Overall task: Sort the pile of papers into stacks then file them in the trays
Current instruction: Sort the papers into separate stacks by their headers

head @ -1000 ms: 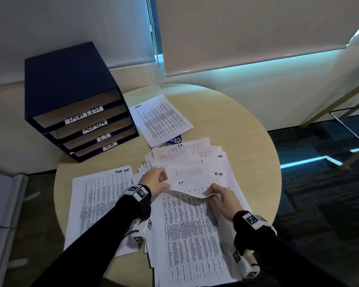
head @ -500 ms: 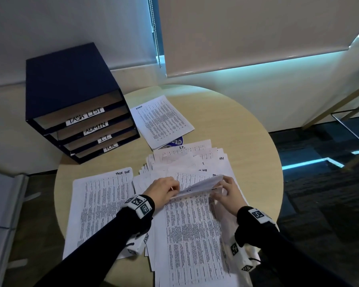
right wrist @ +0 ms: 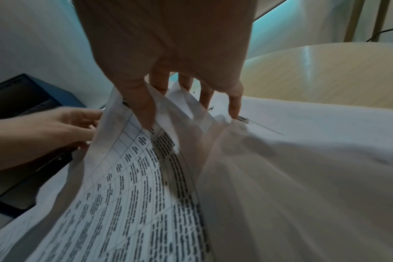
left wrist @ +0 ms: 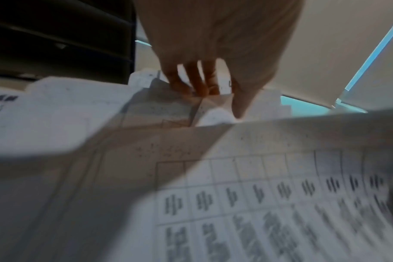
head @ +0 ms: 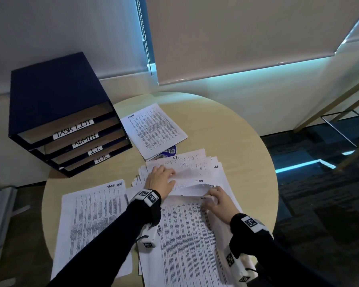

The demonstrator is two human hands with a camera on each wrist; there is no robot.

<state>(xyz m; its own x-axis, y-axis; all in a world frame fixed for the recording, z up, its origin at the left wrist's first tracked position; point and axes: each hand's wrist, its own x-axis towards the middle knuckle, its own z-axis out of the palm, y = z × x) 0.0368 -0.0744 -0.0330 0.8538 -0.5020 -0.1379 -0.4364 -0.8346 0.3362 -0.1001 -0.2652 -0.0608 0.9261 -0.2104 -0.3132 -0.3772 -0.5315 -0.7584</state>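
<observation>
Both hands work on the pile of papers (head: 187, 204) at the bench (head: 236, 141) centre: left hand (head: 160, 180) presses flat with straight fingers, right hand (head: 217, 200) pinches the lifted top sheet (right wrist: 132, 177). Labelled trays (head: 71, 129) stand far left.

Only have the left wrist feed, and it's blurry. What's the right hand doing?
Observer: The right hand pinches the top edge of a sheet, holding it curled up off the pile.
Operator: Any stacks sorted out?
Observer: Two. A TASK LIST stack lies left of the pile, and an ADMIN stack lies beside the trays.
Operator: Tray labels?
Observer: From the top down: TASK LIST, ADMIN, I.T., H.R.
</observation>
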